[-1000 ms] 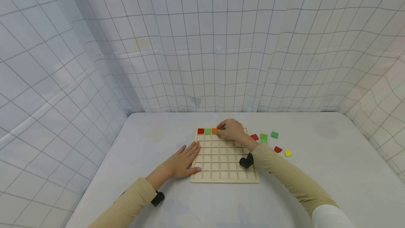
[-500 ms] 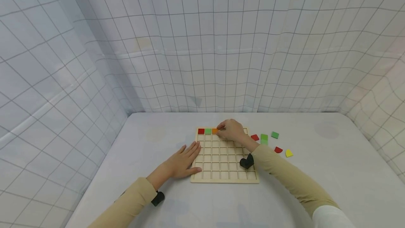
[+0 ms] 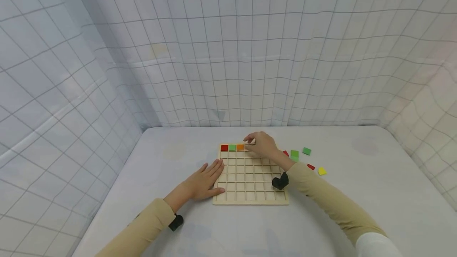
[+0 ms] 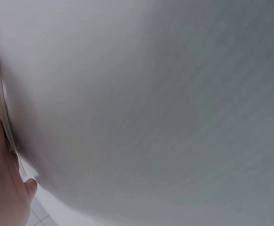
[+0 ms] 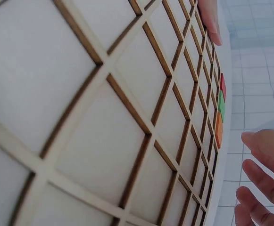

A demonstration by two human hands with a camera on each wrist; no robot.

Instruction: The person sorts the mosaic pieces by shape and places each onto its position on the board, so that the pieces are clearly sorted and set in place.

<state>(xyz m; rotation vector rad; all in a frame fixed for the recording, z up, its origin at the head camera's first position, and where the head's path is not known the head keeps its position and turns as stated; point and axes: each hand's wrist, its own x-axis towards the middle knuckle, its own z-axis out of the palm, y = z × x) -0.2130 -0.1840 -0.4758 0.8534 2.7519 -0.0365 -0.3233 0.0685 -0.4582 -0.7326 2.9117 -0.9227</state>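
A wooden grid board (image 3: 250, 202) lies on the table. Side by side in its far-left row sit a red tile (image 3: 224, 147), a light green tile (image 3: 232, 147) and an orange tile (image 3: 240, 147). My right hand (image 3: 262, 144) hovers over the far edge, just right of the orange tile. In the right wrist view its fingers (image 5: 261, 181) are spread apart with nothing between them. The left hand (image 3: 204, 182) rests with extended fingers on the board's left edge. The left wrist view shows only part of that hand (image 4: 4, 183).
Right of the board lie light green pieces (image 3: 294, 154), a dark green tile (image 3: 306, 151), a yellow piece (image 3: 322, 171) and a red piece (image 3: 311, 167). Another red piece (image 3: 285, 153) is partly hidden by the right arm. White gridded cloth walls (image 3: 250, 70) enclose the table.
My right fingers have let go of the orange tile and spread, lifting slightly away from it. The left hand stays on the board's edge. The head view has shifted a little.
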